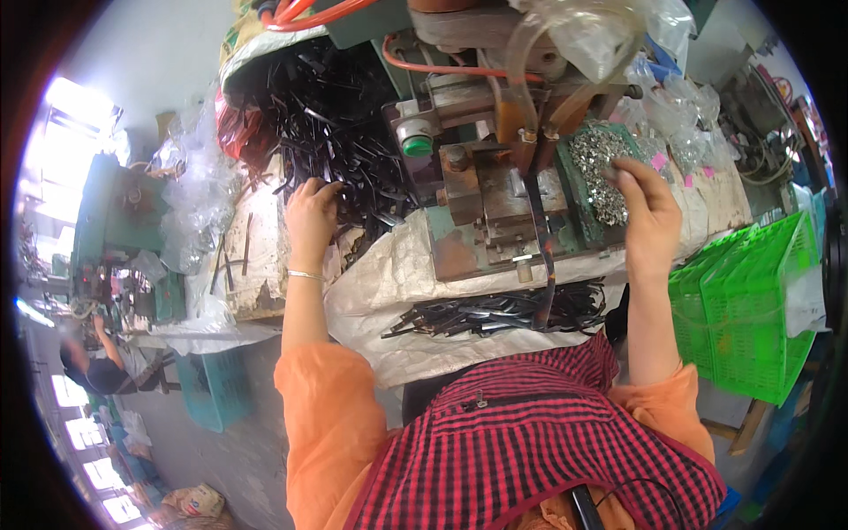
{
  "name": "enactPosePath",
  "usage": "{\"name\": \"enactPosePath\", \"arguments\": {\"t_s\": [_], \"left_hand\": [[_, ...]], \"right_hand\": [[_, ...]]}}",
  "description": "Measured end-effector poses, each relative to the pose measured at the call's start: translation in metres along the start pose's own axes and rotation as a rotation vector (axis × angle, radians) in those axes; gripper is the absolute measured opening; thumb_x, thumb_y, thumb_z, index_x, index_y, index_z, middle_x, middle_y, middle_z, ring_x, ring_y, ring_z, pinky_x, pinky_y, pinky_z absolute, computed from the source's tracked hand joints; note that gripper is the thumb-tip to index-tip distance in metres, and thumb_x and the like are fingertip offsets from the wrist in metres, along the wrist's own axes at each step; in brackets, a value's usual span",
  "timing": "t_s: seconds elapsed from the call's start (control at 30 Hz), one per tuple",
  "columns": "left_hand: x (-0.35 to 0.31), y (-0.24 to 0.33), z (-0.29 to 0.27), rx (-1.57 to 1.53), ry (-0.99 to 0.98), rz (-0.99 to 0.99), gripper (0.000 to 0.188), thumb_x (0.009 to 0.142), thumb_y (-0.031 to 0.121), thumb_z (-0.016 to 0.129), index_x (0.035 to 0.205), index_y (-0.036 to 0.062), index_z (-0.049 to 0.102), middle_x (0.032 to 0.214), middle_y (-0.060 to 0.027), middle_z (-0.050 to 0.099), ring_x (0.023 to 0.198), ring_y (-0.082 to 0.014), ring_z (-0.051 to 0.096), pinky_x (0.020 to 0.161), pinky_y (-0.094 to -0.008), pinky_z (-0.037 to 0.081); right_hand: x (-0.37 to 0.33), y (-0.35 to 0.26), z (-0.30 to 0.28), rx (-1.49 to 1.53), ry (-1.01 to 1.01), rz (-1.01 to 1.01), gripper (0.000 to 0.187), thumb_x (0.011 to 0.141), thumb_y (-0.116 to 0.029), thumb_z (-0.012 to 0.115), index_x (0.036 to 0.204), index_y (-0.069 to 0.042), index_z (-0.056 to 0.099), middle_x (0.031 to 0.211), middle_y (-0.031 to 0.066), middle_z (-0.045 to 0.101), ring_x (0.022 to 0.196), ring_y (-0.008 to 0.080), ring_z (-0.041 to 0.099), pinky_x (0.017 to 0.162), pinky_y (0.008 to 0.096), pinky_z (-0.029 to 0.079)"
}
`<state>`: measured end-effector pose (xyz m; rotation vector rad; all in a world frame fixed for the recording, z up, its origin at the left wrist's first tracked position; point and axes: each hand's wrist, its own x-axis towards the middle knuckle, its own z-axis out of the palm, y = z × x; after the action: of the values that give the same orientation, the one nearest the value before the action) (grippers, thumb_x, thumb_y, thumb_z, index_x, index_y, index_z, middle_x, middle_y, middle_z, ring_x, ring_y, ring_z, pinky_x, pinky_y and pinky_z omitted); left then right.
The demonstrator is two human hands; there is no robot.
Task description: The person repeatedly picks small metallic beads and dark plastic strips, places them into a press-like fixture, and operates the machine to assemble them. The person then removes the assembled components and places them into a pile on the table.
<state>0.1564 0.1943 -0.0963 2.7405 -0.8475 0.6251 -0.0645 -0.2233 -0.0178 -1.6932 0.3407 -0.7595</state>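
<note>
My left hand [314, 212] rests at the near left edge of a large heap of thin black strips [340, 115]. Its fingers curl in against the strips, and what they grip, if anything, is hidden. Over a pile of small shiny metal bits [596, 168], my right hand [652, 208] has thumb and forefinger pinched together; anything between them is too small to name. Between my hands stands a green machine with a metal block [508, 190]. One long dark strip [541, 238] runs from the block down toward my lap.
More black strips [495, 309] lie on a white cloth [362, 309] close to my apron. Bright green crates [751, 309] stand to the right. A green button [416, 146] sits on the machine. Clear plastic bags [199, 203] pile up at left, where another person [106, 367] works farther off.
</note>
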Motion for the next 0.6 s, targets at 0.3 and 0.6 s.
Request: {"name": "enactPosePath", "arguments": {"t_s": [0.3,0.6], "left_hand": [[-0.023,0.089,-0.016,-0.138,0.324,-0.112,0.032,0.094,0.004,0.067,0.124,0.0111,0.072,0.115,-0.0145,0.062,0.092,-0.0309,0.066,0.082,-0.04,0.053],[0.06,0.22,-0.149,-1.048,0.41,0.027,0.025,0.098,-0.007,0.06,0.123,-0.006,0.062,0.105,-0.0162,0.069,0.094,-0.0186,0.068,0.075,-0.0272,0.057]], "right_hand": [[-0.01,-0.027,0.076,0.318,-0.139,0.083,0.027,0.097,0.001,0.061,0.123,0.006,0.065,0.108,0.0106,0.075,0.101,0.0141,0.069,0.091,0.0277,0.053],[-0.004,-0.041,0.081,0.764,-0.293,0.228,0.046,0.096,0.008,0.054,0.142,0.007,0.048,0.131,0.013,0.067,0.119,0.0167,0.064,0.106,0.0287,0.045]]}}
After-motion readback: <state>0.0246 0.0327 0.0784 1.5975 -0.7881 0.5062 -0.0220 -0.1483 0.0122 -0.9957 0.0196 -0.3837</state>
